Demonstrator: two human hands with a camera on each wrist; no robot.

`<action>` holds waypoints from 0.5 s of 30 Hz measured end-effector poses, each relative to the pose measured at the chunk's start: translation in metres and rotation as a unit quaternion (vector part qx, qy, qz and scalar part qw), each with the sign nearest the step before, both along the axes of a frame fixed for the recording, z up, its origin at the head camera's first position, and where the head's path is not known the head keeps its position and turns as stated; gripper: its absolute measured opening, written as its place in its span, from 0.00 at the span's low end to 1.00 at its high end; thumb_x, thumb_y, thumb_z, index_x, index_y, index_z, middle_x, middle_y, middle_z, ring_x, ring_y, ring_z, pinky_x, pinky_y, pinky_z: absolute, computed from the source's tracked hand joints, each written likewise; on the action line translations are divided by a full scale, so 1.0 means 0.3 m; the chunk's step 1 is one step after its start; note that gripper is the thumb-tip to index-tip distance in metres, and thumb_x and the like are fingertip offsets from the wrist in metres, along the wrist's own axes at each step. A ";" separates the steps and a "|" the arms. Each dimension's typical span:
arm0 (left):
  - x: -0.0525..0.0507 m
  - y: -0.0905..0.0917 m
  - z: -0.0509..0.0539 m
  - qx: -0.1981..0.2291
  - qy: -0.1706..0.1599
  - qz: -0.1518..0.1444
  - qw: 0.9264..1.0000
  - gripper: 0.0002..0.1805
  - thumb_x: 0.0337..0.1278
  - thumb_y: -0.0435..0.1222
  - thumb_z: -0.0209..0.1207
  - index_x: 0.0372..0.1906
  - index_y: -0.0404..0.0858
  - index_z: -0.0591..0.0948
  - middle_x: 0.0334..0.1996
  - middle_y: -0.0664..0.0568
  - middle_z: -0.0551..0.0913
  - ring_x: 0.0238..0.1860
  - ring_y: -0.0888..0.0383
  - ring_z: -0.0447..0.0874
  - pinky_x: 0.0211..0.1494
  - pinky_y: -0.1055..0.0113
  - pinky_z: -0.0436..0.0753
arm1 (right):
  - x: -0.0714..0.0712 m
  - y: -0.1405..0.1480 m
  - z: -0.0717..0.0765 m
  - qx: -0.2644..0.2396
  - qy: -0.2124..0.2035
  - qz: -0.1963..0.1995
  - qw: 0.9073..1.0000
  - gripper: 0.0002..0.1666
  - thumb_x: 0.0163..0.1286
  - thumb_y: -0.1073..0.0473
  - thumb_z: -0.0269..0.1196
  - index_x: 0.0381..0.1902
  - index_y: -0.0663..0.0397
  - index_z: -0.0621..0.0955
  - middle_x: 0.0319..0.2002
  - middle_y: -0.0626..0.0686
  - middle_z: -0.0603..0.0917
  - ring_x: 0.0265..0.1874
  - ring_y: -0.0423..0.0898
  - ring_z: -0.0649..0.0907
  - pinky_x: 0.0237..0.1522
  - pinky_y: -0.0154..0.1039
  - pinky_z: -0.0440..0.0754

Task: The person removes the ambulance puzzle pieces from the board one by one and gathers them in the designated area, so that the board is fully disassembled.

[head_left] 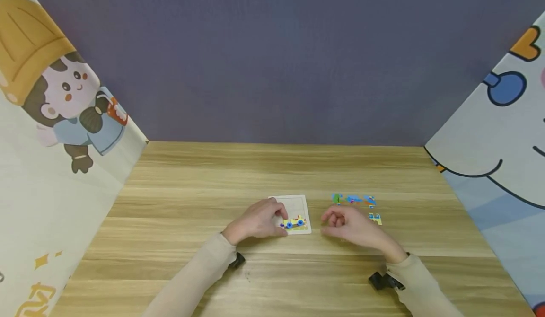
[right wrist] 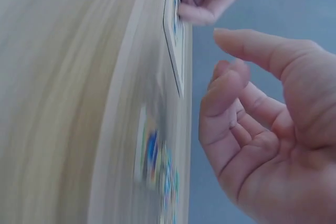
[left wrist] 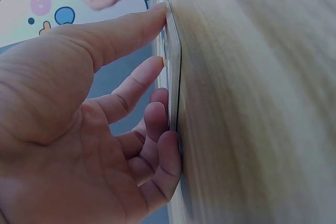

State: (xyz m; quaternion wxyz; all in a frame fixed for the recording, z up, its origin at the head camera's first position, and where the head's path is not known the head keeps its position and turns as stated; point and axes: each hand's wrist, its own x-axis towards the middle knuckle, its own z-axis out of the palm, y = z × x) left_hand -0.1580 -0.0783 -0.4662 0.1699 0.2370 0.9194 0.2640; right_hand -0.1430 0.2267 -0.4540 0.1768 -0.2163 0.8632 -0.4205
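In the head view a white-framed puzzle board lies on the table. Joined pieces along its near side show a yellow vehicle with blue wheels. My left hand rests at the board's left side. Its thumb and index fingertips touch the board in the left wrist view, and the other fingers bend beside the board's edge. To the board's right my right hand hovers above the table, fingers loosely bent. A gap separates thumb and fingers in the right wrist view, with nothing visible between them.
Loose puzzle pieces lie in a row beyond my right hand. Another yellow and blue piece lies near its knuckles, partly hidden. A dark blue-grey panel stands behind the wooden table, with cartoon-printed panels at both sides.
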 end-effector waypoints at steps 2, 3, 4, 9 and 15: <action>-0.001 -0.002 0.001 0.001 0.000 0.001 1.000 0.19 0.53 0.49 0.79 0.48 0.49 0.86 0.45 0.60 0.83 0.48 0.61 0.79 0.57 0.63 0.79 | -0.011 -0.037 -0.002 0.003 0.002 0.009 1.000 0.16 0.70 0.54 0.74 0.49 0.57 0.86 0.33 0.47 0.83 0.27 0.36 0.78 0.29 0.30 0.77; -0.001 -0.003 0.000 0.001 -0.001 0.002 1.000 0.19 0.53 0.49 0.79 0.48 0.49 0.86 0.45 0.60 0.83 0.47 0.61 0.79 0.57 0.63 0.79 | -0.016 -0.054 -0.004 0.004 -0.001 0.012 1.000 0.16 0.70 0.54 0.73 0.49 0.57 0.86 0.33 0.47 0.84 0.27 0.37 0.79 0.29 0.30 0.78; -0.001 -0.004 -0.001 0.001 -0.001 0.003 1.000 0.19 0.53 0.49 0.79 0.47 0.49 0.86 0.45 0.60 0.83 0.47 0.61 0.79 0.56 0.63 0.79 | -0.021 -0.070 -0.006 0.003 -0.006 0.015 1.000 0.15 0.71 0.54 0.73 0.49 0.57 0.86 0.34 0.48 0.84 0.28 0.37 0.79 0.30 0.31 0.78; -0.004 -0.004 -0.008 0.005 -0.002 0.001 1.000 0.19 0.52 0.48 0.79 0.47 0.50 0.86 0.45 0.60 0.83 0.47 0.61 0.79 0.55 0.63 0.79 | -0.041 -0.130 -0.011 0.004 -0.013 0.021 1.000 0.14 0.71 0.55 0.72 0.49 0.56 0.86 0.36 0.48 0.85 0.31 0.40 0.82 0.31 0.32 0.80; -0.007 -0.004 -0.009 0.012 0.001 -0.002 1.000 0.19 0.52 0.47 0.79 0.46 0.49 0.86 0.44 0.58 0.83 0.47 0.61 0.79 0.54 0.63 0.80 | -0.058 -0.183 -0.021 -0.008 -0.004 0.031 0.999 0.13 0.69 0.57 0.74 0.48 0.55 0.86 0.35 0.48 0.85 0.31 0.40 0.83 0.31 0.31 0.81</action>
